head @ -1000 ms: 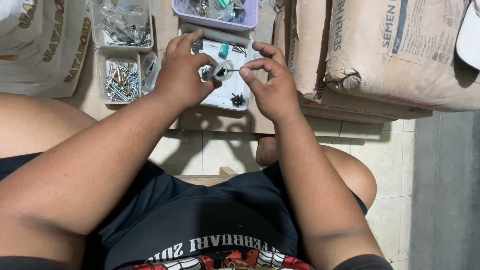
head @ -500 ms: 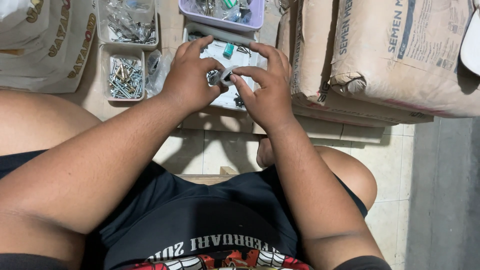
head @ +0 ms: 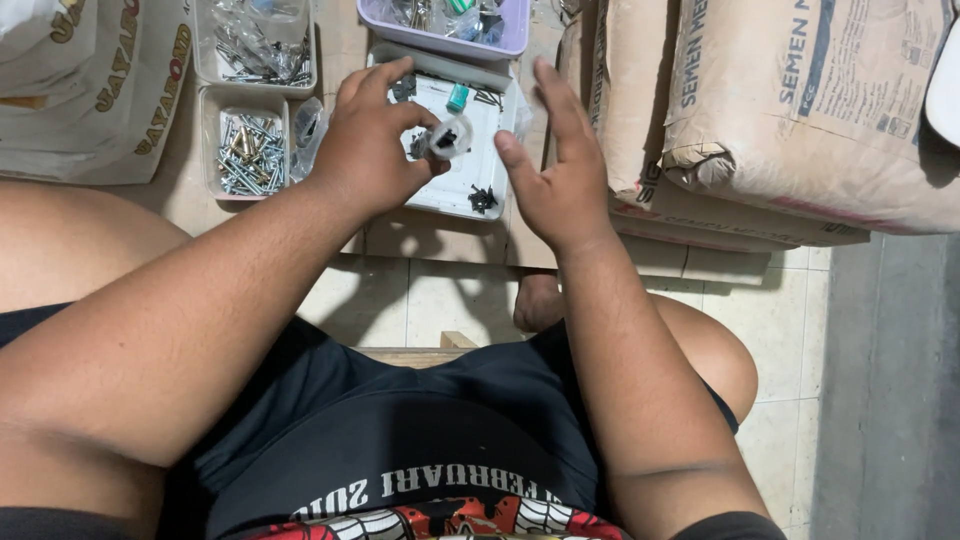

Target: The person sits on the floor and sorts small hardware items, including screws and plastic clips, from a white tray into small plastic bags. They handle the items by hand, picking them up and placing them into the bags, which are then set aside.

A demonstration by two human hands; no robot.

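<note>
Grip: our left hand (head: 372, 140) pinched a small clear packet of dark fasteners (head: 447, 137) between thumb and fingertips, closed on it and holding it above the white tray.
Free hand: our right hand (head: 553, 175) stood open just beside the packet, fingers spread, palm turned inward, touching nothing.
Packet position: it hung over the near middle of the white tray (head: 500, 110), apart from the tray's floor as far as we could tell.
Tray contents: a teal plug (head: 457, 97) and a loose black clip (head: 482, 199) lay on the white tray.
Neighbours: a box of screws (head: 245, 152) sat to the left, a second clear box (head: 257, 45) beyond it, a purple tub (head: 450, 25) past the tray, paper sacks (head: 790, 110) to the right.
Surface: all of it rested on the tiled floor (head: 440, 295).
Advice, grip: we judged a light pinch near the packet's mouth best, so the bits would not spill.
Advice, place: we thought keeping the packet over the tray wise, so that any drop landed inside.
Advice, other hand: the open right hand seemed best brought in underneath as support.
</note>
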